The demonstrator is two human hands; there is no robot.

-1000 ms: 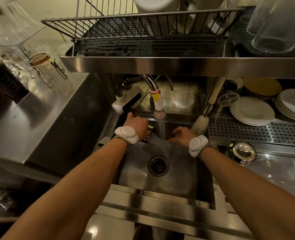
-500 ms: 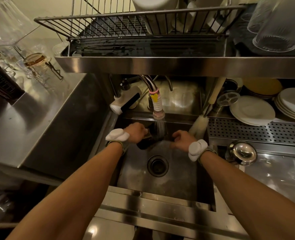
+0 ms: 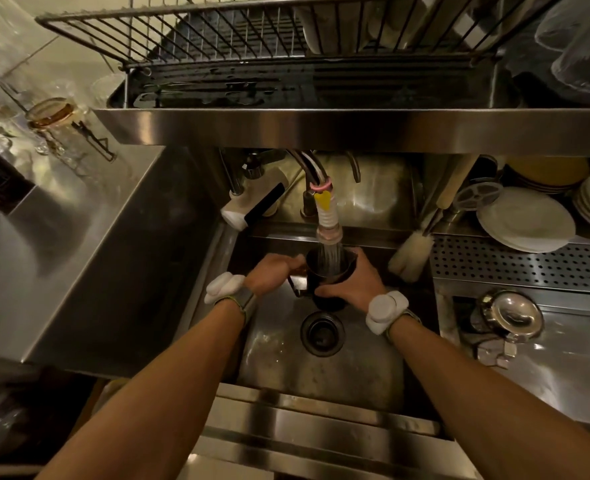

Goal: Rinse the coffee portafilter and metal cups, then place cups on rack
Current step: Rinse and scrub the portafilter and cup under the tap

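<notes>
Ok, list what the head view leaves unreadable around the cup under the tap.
- Inside of the metal cup: dark, and the water stream covers it.
- Cup's far side: the right hand wraps it.
- Left hand fingertips: hidden behind the cup's handle.
- The portafilter: cannot be picked out anywhere.

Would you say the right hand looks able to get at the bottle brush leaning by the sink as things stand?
Probably not yet: the right hand is wrapped around the metal cup under the running tap. The brush stands just to its right with nothing between, so once it lets go the way looks free.
</notes>
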